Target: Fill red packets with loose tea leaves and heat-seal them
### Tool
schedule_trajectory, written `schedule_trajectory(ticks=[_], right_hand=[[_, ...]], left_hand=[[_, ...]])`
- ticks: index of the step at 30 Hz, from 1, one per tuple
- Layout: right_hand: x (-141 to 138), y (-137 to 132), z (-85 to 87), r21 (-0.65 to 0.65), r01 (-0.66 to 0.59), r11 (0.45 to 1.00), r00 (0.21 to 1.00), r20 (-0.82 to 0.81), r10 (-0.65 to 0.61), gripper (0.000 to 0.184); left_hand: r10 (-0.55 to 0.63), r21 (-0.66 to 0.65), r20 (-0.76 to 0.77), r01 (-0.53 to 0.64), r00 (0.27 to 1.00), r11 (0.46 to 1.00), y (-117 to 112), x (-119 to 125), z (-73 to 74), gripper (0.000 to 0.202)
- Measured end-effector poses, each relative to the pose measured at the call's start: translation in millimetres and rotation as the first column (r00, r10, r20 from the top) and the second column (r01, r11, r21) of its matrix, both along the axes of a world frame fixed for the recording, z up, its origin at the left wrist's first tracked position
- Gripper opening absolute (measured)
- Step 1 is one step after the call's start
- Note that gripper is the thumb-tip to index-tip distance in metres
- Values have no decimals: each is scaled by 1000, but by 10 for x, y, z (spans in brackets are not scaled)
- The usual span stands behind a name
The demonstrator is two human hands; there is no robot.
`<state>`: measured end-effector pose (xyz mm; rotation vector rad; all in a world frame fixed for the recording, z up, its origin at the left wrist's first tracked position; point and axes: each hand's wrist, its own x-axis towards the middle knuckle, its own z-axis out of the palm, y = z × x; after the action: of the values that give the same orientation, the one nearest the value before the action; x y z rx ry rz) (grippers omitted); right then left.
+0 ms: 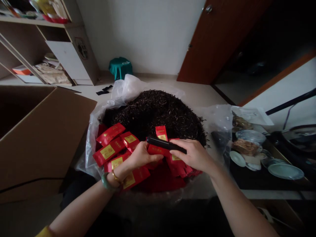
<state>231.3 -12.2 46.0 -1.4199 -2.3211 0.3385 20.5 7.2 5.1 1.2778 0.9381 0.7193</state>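
A big mound of dark loose tea leaves (158,112) fills a clear plastic bag (128,87) in front of me. Several small red packets with gold labels (110,151) lie on the near side of the mound. My left hand (142,154) is closed on one red packet (158,150), pinching it from the left. My right hand (195,154) grips a long black bar-shaped tool (164,144) that lies across the top of that packet. One more red packet (161,132) stands upright just behind the tool.
A large open cardboard box (41,131) stands at the left. To the right a dark tray (269,177) carries small ceramic cups and dishes (285,171). Shelves (37,49) and a green bag (120,67) are at the back, by a brown door (217,36).
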Motion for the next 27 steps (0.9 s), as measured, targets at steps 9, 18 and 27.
schedule_trajectory(ticks=[9, 18, 27], right_hand=[[6, 16, -7, -12, 4, 1000, 1000, -11, -5, 29], [148, 80, -41, -39, 67, 997, 996, -60, -70, 40], [666, 523, -620, 0, 363, 932, 871, 356, -339, 39]], left_hand=[[107, -38, 30, -106, 994, 994, 17, -8, 34, 46], [206, -14, 108, -205, 973, 979, 41, 11, 53, 43], [364, -118, 186, -347, 913, 930, 71, -10, -69, 43]])
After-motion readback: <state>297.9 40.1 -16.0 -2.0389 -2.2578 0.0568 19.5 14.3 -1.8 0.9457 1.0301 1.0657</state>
